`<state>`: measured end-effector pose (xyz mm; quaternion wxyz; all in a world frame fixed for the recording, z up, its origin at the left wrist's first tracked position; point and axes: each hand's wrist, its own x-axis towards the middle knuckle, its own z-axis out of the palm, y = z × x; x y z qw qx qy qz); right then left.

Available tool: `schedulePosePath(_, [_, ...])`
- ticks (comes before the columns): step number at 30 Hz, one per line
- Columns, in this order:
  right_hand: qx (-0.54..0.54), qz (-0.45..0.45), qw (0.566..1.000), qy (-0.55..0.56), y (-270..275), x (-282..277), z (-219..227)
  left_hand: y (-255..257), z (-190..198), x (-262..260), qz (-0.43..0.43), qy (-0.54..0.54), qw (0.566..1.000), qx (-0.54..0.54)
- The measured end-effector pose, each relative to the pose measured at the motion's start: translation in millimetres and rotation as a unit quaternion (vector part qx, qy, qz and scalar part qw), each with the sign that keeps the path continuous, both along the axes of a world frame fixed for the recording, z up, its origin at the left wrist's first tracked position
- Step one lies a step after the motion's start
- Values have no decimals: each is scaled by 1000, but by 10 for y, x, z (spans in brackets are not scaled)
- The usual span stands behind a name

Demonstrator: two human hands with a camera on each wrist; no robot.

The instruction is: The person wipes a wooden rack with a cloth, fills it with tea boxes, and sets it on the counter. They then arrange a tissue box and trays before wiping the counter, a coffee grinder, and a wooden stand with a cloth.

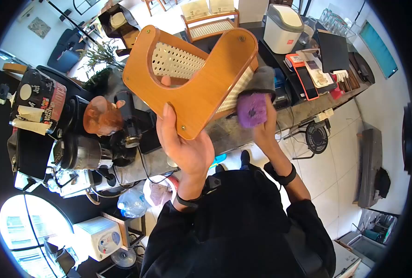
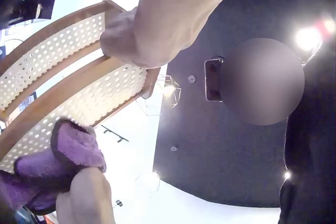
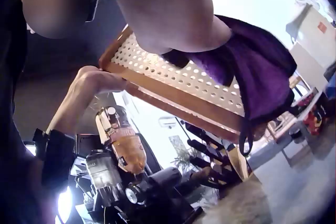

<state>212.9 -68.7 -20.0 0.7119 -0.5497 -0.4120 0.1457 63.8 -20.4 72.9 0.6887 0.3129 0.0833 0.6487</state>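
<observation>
A wooden holder (image 1: 187, 99) with curved, perforated cream panels is held up above the counter, tilted. My left hand (image 1: 185, 146) grips its lower end, with the thumb or a finger against the wooden side. My right hand (image 1: 265, 132) holds a purple and grey cloth (image 1: 252, 110) beside the holder's right end. In the left wrist view the bunched cloth (image 2: 79, 145) lies over the perforated panel (image 2: 113, 90). The right wrist view shows the cloth (image 3: 262, 71) hanging across the panel's end, its dark loop dangling; the right fingers are partly hidden by it.
Along the counter (image 1: 169, 160) at the left stand a grinder with an orange hopper (image 1: 103, 116) and a glass jar (image 1: 81, 152). A white bin (image 1: 282, 28), an orange-edged device (image 1: 305, 83) and a dark tablet (image 1: 333, 51) are at the back right. A black stool (image 1: 316, 137) stands on the floor.
</observation>
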Motion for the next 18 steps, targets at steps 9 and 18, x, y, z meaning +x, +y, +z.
schedulePosePath(9, [87,90,921,-369,-51,-224,-237,-107,67,224,-49,-58,994,-78])
schedulePosePath(18, [61,-142,933,-325,314,764,-864,-74,0,240,26,-9,997,-67])
